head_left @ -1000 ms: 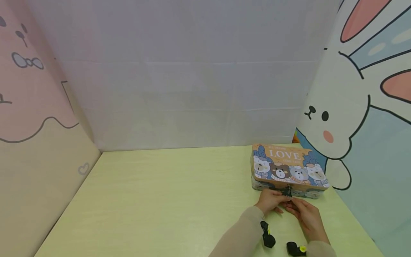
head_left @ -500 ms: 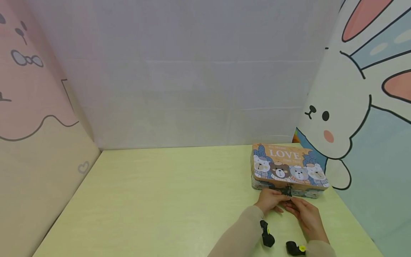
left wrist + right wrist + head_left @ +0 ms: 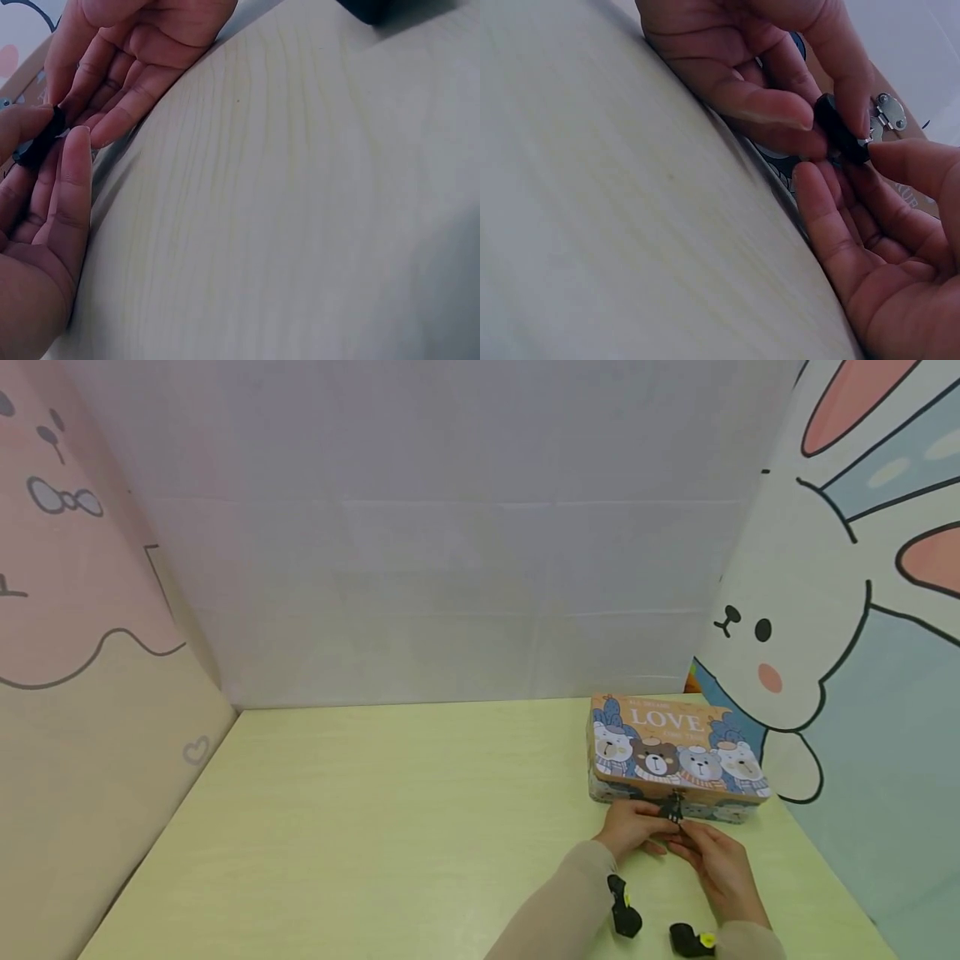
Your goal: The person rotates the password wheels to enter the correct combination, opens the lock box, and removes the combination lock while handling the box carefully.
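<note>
Box [image 3: 678,764]: toward the far right of the counter [image 3: 360,827], its printed lid [image 3: 675,735] down.
Clasp [image 3: 889,114]: metal, on the front of the box, just beyond the fingers in the right wrist view.
Lock [image 3: 841,131]: a small black piece, a lock by its look, at the middle of the box's front, between the two hands' fingertips; whether it is hooked through the clasp cannot be told.
Left hand [image 3: 630,828]: pinching the lock, thumb laid over it.
Right hand [image 3: 722,868]: seems to be pinching the lock's lower end, other fingers curved beneath.
Done: the lid sits down on the box and both hands are at the lock.
Remaining: the fine fingering looks unfinished, partway through by my reading; whether the lock is fastened does not show.
</note>
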Demonstrator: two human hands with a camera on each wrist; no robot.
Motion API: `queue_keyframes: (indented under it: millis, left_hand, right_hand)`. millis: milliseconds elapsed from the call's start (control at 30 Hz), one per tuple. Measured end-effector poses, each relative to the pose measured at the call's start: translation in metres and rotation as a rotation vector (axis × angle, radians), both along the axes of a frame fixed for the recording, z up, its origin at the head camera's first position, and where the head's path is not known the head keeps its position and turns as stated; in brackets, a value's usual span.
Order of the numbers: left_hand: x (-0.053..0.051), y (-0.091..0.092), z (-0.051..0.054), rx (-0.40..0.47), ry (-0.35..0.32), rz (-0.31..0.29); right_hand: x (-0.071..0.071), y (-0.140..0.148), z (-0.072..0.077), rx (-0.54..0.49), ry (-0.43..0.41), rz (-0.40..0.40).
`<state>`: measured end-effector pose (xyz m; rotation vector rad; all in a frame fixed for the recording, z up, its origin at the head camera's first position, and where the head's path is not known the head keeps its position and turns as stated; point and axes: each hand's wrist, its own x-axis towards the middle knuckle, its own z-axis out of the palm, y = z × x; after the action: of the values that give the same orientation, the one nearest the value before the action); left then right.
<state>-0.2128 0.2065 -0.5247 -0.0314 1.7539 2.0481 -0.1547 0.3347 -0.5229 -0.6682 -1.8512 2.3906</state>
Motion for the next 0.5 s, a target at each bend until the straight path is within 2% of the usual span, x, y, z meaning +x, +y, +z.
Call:
queue_keyframes:
  millis: [500]
  left_hand:
    - [-0.0005,0.0008,-0.0007,-0.019,0.001,-0.017]
  right_hand:
    - [0.001,-0.0002,0.0006,-0.02,0.003,0.016]
